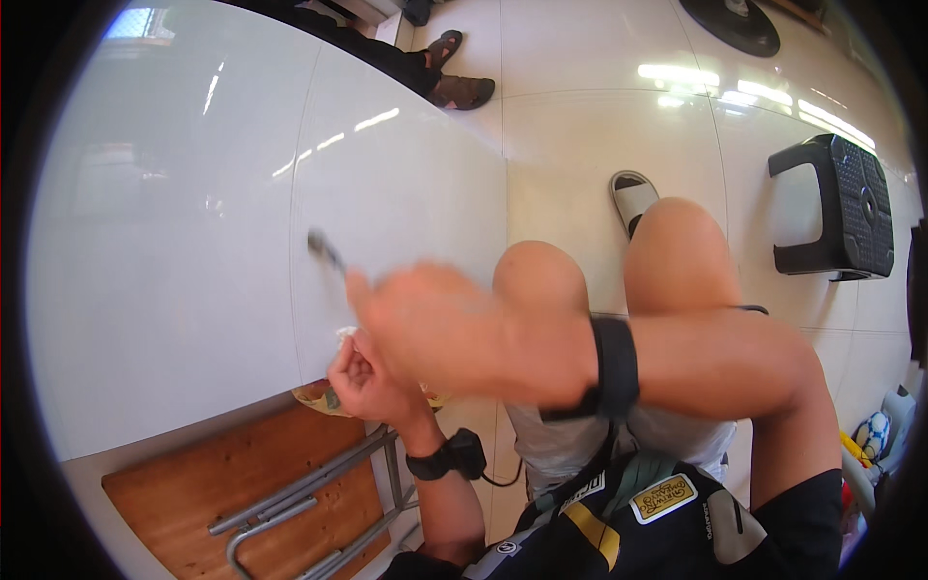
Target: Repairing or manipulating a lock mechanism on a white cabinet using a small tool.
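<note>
My right hand (420, 324), smeared by motion, reaches leftward over a glossy white surface (174, 271), closed on a thin dark tool (325, 247) whose blurred head points up and left; I cannot make out its kind. Just below it, my left hand (362, 382) is pinched at the surface's edge on a small white item (344, 334), partly hidden by the fingers. A patterned yellowish item (312, 396) shows under my left hand, mostly covered.
A wooden folding panel with metal tubes (193, 474) leans below the white surface. A black plastic stool (851, 208), a round black base (730, 29) and a blue-white ball (872, 433) are to the right. Another person's dark-trousered legs and sandals (462, 92) show at the top.
</note>
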`<state>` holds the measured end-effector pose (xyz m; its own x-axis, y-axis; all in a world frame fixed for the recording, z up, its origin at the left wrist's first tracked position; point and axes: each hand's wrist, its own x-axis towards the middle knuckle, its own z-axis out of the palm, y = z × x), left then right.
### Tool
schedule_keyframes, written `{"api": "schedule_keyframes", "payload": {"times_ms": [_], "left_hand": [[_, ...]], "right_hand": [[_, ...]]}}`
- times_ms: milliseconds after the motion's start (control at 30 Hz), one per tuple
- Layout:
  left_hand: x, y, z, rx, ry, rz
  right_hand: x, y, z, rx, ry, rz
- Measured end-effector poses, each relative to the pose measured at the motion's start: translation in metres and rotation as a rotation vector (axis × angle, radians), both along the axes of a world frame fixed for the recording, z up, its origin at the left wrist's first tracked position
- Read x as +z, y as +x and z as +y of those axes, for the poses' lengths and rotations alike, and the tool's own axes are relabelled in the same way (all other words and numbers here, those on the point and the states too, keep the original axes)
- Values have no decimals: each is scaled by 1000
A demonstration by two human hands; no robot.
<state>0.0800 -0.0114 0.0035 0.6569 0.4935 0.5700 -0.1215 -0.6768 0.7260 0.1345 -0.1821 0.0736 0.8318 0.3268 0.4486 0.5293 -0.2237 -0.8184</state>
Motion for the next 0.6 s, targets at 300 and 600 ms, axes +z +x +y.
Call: {"api": "schedule_keyframes", "payload": {"times_ms": [300,600], "left_hand": [[23,15,-34,20,114,-118],[3,24,-15,-110,-11,98]], "right_hand": [[8,-4,14,107,1,-181],[-3,2,6,29,-92,-115]]}}
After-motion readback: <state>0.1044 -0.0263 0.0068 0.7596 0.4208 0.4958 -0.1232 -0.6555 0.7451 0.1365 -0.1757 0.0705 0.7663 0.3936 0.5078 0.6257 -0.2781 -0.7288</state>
